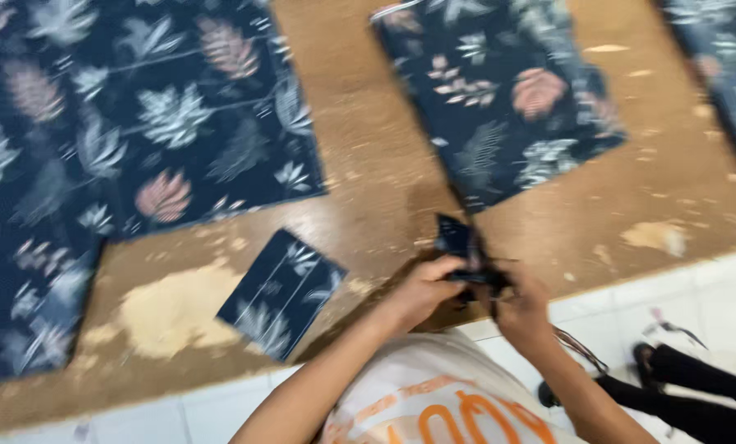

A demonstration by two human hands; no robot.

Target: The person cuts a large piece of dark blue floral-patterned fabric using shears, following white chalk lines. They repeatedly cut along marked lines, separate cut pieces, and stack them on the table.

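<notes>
My left hand [424, 289] and my right hand [522, 311] meet at the near edge of a worn wooden table [384, 156]. Both pinch a small dark piece of leaf-printed fabric [460, 240] that sticks up between them, blurred by motion. A small rectangular piece of the same navy leaf-print cloth [279, 293] lies flat on the table just left of my left forearm.
A large navy leaf-print cloth [129, 140] covers the table's left side. Another cut panel [499, 99] lies at the upper middle, and a third piece [729, 74] reaches in at the top right. White tiled floor [696, 304] and dark sandals [651, 362] lie below right.
</notes>
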